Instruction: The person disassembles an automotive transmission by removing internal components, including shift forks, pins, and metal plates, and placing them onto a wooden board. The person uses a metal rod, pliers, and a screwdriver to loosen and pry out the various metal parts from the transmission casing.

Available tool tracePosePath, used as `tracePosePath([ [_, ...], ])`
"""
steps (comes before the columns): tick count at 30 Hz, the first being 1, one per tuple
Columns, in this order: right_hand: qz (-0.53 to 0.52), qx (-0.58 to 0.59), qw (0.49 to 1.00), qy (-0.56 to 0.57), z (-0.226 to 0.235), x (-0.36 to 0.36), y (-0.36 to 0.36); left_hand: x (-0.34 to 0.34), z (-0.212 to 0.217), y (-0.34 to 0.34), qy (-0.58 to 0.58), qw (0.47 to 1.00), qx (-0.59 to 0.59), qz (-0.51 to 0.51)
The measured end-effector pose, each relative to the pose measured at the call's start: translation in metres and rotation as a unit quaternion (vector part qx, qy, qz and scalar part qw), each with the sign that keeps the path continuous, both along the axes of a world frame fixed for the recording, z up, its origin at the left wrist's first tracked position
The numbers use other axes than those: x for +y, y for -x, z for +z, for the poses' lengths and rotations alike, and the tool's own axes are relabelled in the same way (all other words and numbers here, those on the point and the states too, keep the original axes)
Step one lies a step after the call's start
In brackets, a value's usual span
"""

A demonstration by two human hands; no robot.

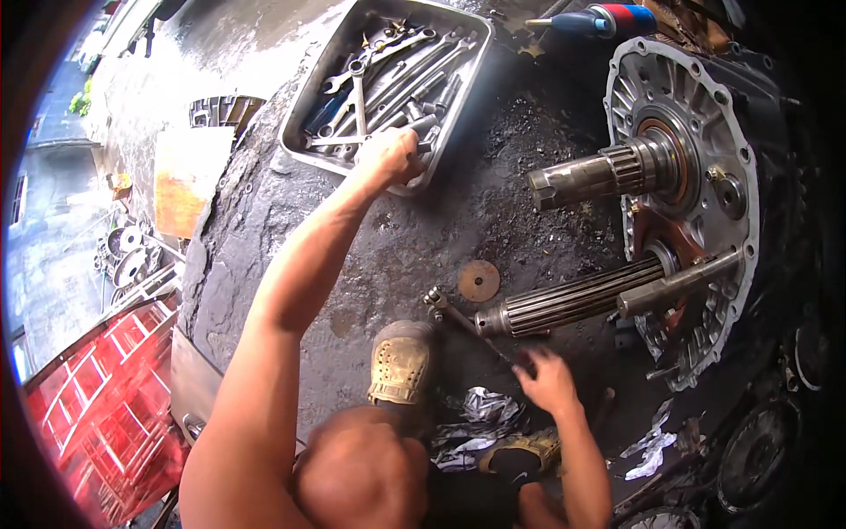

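Two hands, two separate jobs at this moment: your left hand point(388, 154) is stretched far out ahead of you, fingers curled around a tool at the near rim of the metal tray point(304, 113), though which of the wrenches point(366, 84) it has closed on I cannot tell. Your right hand point(546, 379) stays close to your body, fingers wrapped loosely on the handle end of the ratchet bar point(467, 324), whose head lies on the oily floor point(414, 238) just beyond your shoe point(401, 363). Just past that right hand the gearbox housing point(687, 203) lies with its open face toward you, and its two shafts reach out at you: the long splined shaft point(564, 304) ends right beside the bar, the thicker upper shaft point(599, 172) sits farther off. A rusty washer point(478, 280) lies loose between your hands. Judging from how things lie, the housing is already opened and partly stripped, while both shafts remain seated in it; picking a fitting wrench looks like the step in hand, so much of the teardown seems left. A blue and red screwdriver point(590, 19) rests beyond the tray, well away from either hand.
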State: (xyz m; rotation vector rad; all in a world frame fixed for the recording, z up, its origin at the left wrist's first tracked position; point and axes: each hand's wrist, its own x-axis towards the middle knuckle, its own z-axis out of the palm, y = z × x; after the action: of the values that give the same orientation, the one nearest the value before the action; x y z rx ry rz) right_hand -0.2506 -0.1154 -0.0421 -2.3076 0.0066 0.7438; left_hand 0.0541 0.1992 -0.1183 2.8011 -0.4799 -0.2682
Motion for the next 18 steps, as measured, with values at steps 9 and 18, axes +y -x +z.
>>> tracePosePath([
  [9,-0.112,-0.142,0.942,-0.284,0.090,0.092,-0.070,0.019,0.112,0.084,0.470,0.785,0.365,0.170],
  [18,-0.292,0.085,0.842,-0.447,0.056,0.143,-0.094,0.008,0.120,0.178,0.637,0.521,0.465,0.328],
])
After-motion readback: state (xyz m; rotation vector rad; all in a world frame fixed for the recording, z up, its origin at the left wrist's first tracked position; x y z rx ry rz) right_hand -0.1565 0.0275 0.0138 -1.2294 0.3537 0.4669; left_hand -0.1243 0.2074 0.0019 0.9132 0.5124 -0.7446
